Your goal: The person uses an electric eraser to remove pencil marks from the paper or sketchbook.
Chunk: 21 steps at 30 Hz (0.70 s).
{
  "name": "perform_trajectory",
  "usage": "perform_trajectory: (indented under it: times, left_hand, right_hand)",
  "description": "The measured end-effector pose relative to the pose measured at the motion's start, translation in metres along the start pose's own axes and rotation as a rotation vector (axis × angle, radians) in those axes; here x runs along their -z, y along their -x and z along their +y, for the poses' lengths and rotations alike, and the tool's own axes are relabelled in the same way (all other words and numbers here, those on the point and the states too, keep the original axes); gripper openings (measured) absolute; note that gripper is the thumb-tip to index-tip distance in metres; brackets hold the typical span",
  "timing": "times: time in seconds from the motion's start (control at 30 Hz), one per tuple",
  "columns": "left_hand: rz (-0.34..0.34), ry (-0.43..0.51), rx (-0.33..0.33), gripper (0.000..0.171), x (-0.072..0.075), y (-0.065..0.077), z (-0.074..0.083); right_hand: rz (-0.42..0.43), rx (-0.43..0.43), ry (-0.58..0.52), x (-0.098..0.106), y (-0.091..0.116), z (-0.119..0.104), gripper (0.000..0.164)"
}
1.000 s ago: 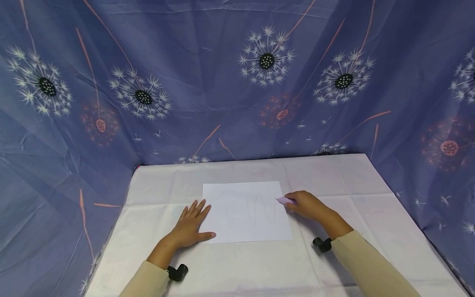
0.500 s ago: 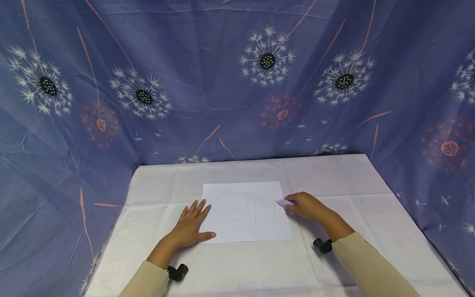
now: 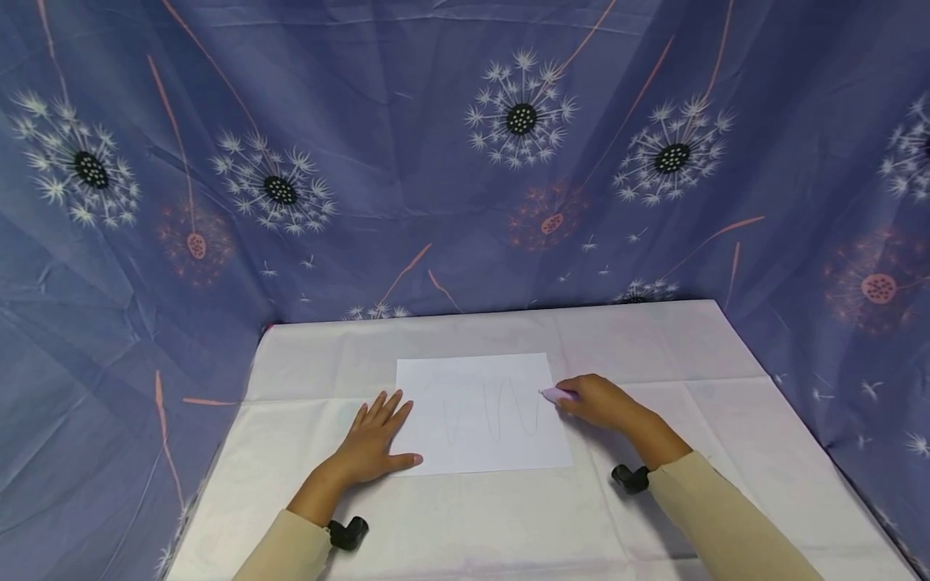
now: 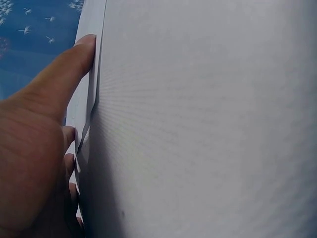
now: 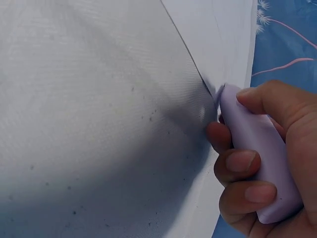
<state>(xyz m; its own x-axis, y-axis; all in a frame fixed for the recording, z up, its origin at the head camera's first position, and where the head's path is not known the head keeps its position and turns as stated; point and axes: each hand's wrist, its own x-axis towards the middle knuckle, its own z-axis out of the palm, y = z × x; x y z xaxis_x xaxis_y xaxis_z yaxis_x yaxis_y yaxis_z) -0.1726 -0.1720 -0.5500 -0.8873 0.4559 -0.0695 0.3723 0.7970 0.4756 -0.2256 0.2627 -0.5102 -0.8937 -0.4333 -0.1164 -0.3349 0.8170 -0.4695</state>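
Observation:
A white sheet of paper (image 3: 472, 415) lies on the white cloth and bears several faint wavy lines. My left hand (image 3: 374, 444) rests flat with spread fingers over its left edge, the thumb on the lower left corner. In the left wrist view the thumb (image 4: 69, 67) lies along the paper's edge. My right hand (image 3: 596, 401) grips a chunky lilac tool (image 5: 262, 153) with a narrow tip, its fingers curled round the body. That tip is at the paper near the right edge, by the upper end of the last line. Its exact kind I cannot tell.
A white cloth (image 3: 465, 524) with fold creases covers the table. Blue curtains (image 3: 407, 161) with dandelion prints hang behind and at both sides. Black wrist cameras (image 3: 349, 533) sit by both cuffs.
Both hands stay almost in place; the lilac tool's tip shifts only very slightly near the paper's right edge. The lines on the paper look the same.

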Motion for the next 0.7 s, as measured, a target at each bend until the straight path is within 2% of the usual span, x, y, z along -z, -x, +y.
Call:
perform_trajectory:
  times: [0.1,0.3,0.4,0.7]
  left_hand:
    - [0.015,0.012,-0.010,0.096,-0.0010,0.0009,-0.0002]
    - [-0.041,-0.016,0.035,0.095,0.0034,-0.0004,0.0043]
    - [-0.046,-0.017,0.040,0.095,0.0043,-0.0001,0.0053]
    - [0.022,0.018,-0.006,0.096,-0.0023,0.0014,-0.0002]
  right_hand:
    - [-0.019,0.000,-0.008,0.0002,0.0014,-0.0006,0.022]
    - [-0.017,0.003,0.001,0.0012,0.0033,-0.0017,0.028]
    - [-0.008,0.010,0.011,0.0025,0.0027,-0.0015,0.027]
    - [-0.037,-0.016,-0.024,0.0031,0.0039,-0.0026,0.030]
